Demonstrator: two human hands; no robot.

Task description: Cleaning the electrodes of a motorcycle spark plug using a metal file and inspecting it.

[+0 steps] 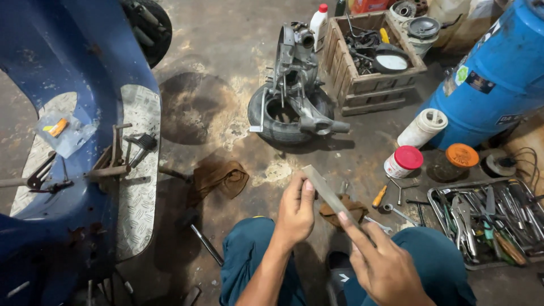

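Head view: both hands up over knees w/ a flat file [327, 191] between them. Left hand [296, 212] grip closed on its upper part, right hand [381, 262] pinching the lower end. Rag [343, 208] on floor just behind; tool tray [435, 199] at right.

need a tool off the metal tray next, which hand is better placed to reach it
Probably the right hand: it is nearer the metal tool tray. Both hands hold the flat grey metal file, so the left hand would have to keep hold alone.
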